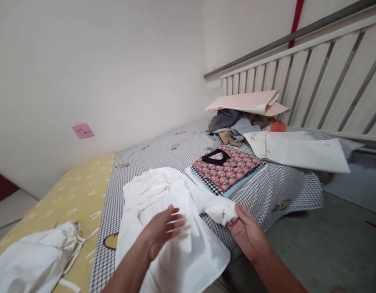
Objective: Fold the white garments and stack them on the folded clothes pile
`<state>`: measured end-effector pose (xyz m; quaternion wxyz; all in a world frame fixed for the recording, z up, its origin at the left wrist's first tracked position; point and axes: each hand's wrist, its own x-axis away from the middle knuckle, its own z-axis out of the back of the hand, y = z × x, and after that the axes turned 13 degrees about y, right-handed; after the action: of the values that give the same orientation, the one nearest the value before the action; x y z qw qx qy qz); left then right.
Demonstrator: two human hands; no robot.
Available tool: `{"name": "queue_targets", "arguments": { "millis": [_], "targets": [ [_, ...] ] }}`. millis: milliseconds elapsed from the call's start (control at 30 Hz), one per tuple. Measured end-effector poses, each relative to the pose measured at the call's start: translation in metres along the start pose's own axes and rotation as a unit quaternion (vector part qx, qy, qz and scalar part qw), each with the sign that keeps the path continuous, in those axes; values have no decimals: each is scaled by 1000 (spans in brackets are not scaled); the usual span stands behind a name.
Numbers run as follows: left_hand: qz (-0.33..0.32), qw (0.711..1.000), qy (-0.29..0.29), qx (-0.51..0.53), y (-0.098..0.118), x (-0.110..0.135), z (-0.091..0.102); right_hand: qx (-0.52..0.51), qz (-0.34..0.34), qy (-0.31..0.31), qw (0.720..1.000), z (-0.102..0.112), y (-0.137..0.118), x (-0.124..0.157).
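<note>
L hand [161,232] spread, fingers apart, just over white garment [175,244], no grip seen. R hand [247,234] closed, pinching garment's sleeve end [221,211] btwn thumb & fingers. Garment lies under & btwn both hands on gray check sheet [163,152]. Beyond: folded pink print fabric [227,171] w/ black neckline, white paper sheet [297,152], clothes pile [227,124] under pink paper [245,101], by metal railing [328,69]. Far L: yellow mattress [80,191], white cloth bundle [31,260].
</note>
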<state>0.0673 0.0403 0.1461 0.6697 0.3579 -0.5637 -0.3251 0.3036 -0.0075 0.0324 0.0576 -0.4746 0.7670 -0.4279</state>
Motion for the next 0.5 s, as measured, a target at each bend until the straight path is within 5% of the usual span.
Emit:
{"name": "queue_targets", "arguments": {
  "millis": [133,200,267,333,500],
  "targets": [
    [29,991,-131,21,-5,13,-54,86,191,8,978,-26,-1,10],
    [28,977,-208,21,4,16,-74,185,295,-27,937,-34,-5,11],
    [-11,977,-211,-1,21,14,-92,247,356,-101,896,-39,-10,10],
    [-66,987,-146,-23,46,6,-107,262,366,-133,883,-35,-11,9],
    [-143,988,-56,-33,124,-28,-113,300,217,55,927,31,52,-2]
  ]
}}
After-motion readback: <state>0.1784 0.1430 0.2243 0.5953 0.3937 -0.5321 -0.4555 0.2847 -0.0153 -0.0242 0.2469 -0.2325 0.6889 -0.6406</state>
